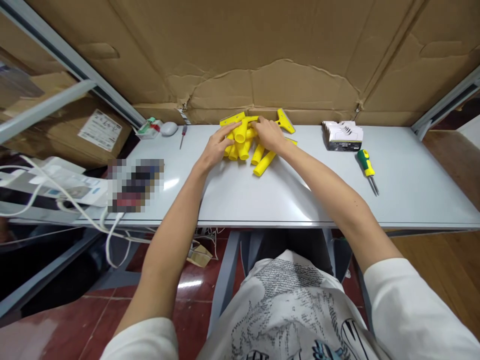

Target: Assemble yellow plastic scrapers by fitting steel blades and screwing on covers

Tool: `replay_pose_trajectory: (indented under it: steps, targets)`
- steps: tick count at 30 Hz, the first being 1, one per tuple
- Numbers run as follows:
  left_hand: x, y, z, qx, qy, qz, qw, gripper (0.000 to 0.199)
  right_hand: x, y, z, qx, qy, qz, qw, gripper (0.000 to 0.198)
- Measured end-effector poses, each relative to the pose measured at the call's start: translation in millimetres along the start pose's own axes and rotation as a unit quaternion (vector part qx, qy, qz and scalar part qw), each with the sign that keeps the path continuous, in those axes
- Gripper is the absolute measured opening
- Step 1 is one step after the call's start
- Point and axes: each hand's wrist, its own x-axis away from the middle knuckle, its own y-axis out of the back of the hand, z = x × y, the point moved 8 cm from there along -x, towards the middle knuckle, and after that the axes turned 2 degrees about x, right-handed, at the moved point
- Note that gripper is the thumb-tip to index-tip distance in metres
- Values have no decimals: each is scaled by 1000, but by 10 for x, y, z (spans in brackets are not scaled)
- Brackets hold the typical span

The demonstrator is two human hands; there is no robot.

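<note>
So I was standing in the room watching someone work with a heap of yellow tools [242, 136] on a pale, shiny surface [232, 200]. The heap sat at the far side, around the middle, close to a big cardboard panel [270, 90]. Most of the handles were tubes with their open round ends facing the near side, piled over one another. One flat yellow head [231, 118] stuck out at the far left of the heap, and another wide one [285, 120] poked up tilted at the far right.

The left hand [218, 145] came in from the left side with its fingers spread over the top tools. The right hand [270, 134] reached across the right part, fingers bent down into the heap, with a loose tube [264, 163] lying just on the near side of it. Fingers covered a lot, so I honestly couldn't tell if either hand was gripping a tool or just touching.

Over on the right, well apart, stood a bunch of black-and-white packets [343, 136], and just nearer lay a green-and-yellow screwdriver [365, 164], metal end pointing near. Left of the heap were a small dark screwdriver [183, 136] and a white mouse [169, 129]. White cables [112, 240] drooped off the near left edge.
</note>
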Motion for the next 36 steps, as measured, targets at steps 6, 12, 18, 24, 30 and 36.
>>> replay_pose_trajectory:
  steps: [6,12,18,24,30,36]
  targets:
    - [29,-188,-13,-92,7,13,996,114,135,266,-276,36,-11,-45,998,66]
    - [-5,-277,8,-127,-3,31,991,88,434,663,-330,-23,-20,-141,989,62]
    - [-27,-170,52,-90,-35,-1,995,76,614,584,94,16,63,-93,994,65]
    - [22,-68,147,-48,26,-113,992,100,435,201,416,64,99,-29,993,74]
    - [46,-83,108,-24,54,-53,997,114,300,-49,413,32,116,3,993,84]
    - [77,-34,76,-38,19,87,995,155,345,-77,298,-14,106,-8,994,92]
